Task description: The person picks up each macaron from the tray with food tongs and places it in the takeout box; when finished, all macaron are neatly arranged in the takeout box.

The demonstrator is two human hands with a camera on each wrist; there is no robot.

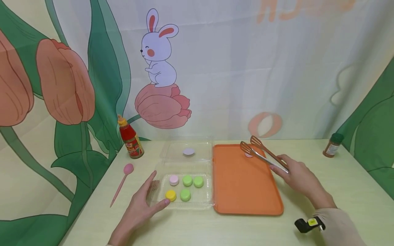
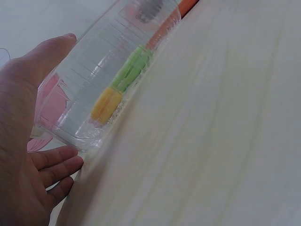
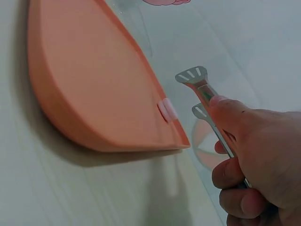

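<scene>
Evidently, right hand [image 1: 301, 177] gripped tongs [image 1: 266, 159] above orange tray [image 1: 243, 186], pink macaron [image 1: 248, 155] near far edge; left hand [image 1: 142, 203] spread wide beside clear box [image 1: 197, 205] of macarons [image 1: 187, 180].

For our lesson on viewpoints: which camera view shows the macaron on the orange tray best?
The right wrist view: the macaron shows large there, with nothing in front. The head view shows it small, partly hidden by the tongs; in the left wrist view it cannot be made out.
</scene>
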